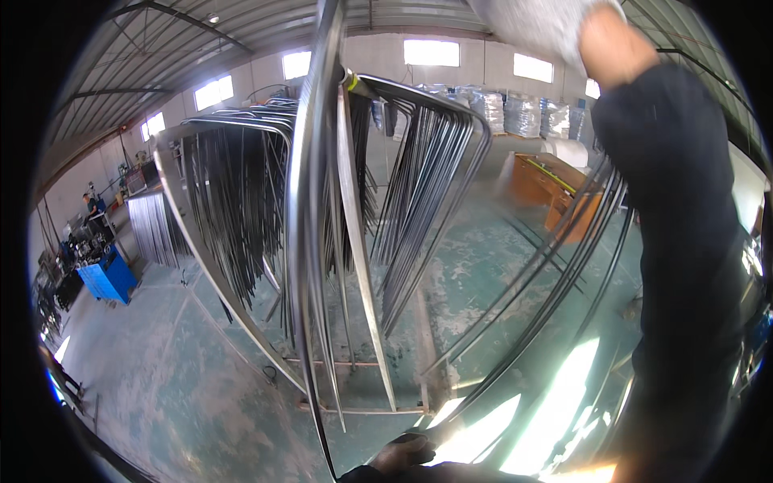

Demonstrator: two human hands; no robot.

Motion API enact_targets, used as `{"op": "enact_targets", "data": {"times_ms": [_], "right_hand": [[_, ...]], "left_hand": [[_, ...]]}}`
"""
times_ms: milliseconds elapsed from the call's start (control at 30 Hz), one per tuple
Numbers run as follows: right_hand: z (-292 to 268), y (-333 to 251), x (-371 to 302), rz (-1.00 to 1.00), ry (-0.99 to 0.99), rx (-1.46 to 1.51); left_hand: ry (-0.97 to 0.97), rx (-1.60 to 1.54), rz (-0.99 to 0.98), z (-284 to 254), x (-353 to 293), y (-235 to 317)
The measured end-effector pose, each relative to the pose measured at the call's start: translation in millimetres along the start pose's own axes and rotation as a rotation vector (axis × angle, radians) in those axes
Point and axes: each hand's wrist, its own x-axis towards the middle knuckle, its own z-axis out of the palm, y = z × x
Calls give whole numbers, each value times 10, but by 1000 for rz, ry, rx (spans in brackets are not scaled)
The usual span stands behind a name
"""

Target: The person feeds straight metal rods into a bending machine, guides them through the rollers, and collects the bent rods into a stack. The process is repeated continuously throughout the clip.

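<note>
My right arm rises along the right side, and my right hand [543, 24], in a pale grey glove, is raised at the upper edge. Its fingers are smeared and partly cut off, so what it holds cannot be told. Low in the middle, my left hand [403, 452] is dark in shadow with its fingers curled. The near ends of several thin, dark metal rods [531, 342] run to it, and the rods slant up to the right behind my right arm. Before me stands a rack with a blurred upright [302, 185], hung with bent dark metal rods [431, 153] on both sides.
More rods [233, 193] hang on the rack's left. Its base frame [366, 410] rests on the green floor. Beyond are an orange-brown desk [535, 189], wrapped stacks [522, 113], a blue cabinet [109, 275] and a distant person [90, 204].
</note>
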Motion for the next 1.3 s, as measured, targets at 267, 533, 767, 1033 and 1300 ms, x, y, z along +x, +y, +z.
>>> {"op": "enact_targets", "data": {"times_ms": [267,533,767,1033,1300], "right_hand": [[1640,452,1172,-61,53,6],[3284,651,863,13,-134,275],[4035,616,948,155,-72,-134],[4609,762,1136,189,-122,41],[5391,917,1416,399,-127,-82]], "left_hand": [[249,922,375,-249,500,1421],[382,675,669,-305,508,2272],[434,1083,1112,164,777,2897],[386,1004,667,1127,906,3147],[610,1161,903,885,1167,3060]]}}
